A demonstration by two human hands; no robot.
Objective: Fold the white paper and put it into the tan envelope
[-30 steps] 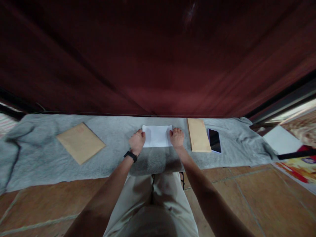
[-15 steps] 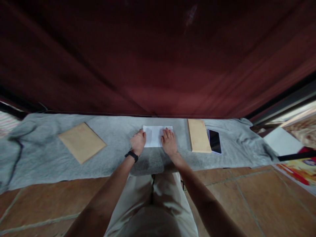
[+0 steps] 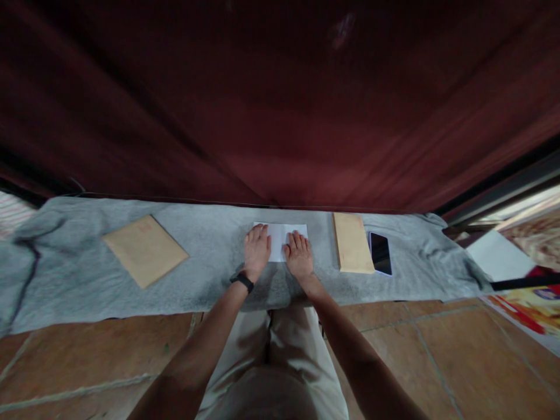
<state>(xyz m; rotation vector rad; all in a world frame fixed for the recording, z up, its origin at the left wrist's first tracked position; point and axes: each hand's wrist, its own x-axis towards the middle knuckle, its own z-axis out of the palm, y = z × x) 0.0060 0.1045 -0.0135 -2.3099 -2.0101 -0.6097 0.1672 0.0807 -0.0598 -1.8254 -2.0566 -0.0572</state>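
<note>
A small white sheet of paper (image 3: 277, 248) lies on a grey cloth (image 3: 219, 233) right in front of me. My left hand (image 3: 257, 248) rests flat over its left part, fingers stretched away from me, a dark band around that wrist. On the right part of the paper my right hand (image 3: 300, 255) also lies flat with the fingers spread a little. Neither hand grips anything. The paper's middle strip and far edge show between and beyond the hands; the rest is covered by them.
To the left lies a brown envelope (image 3: 146, 251), turned at an angle. A stack of brown envelopes (image 3: 353, 244) sits to the right, with a phone (image 3: 381, 254) beside it. Dark red fabric (image 3: 280, 128) rises behind the cloth-covered surface. Tiled floor (image 3: 437, 344) shows below.
My left hand has gone from closed fingers at the paper's left edge to lying flat on top of the paper, further right. My right hand has stayed nearly in place.
</note>
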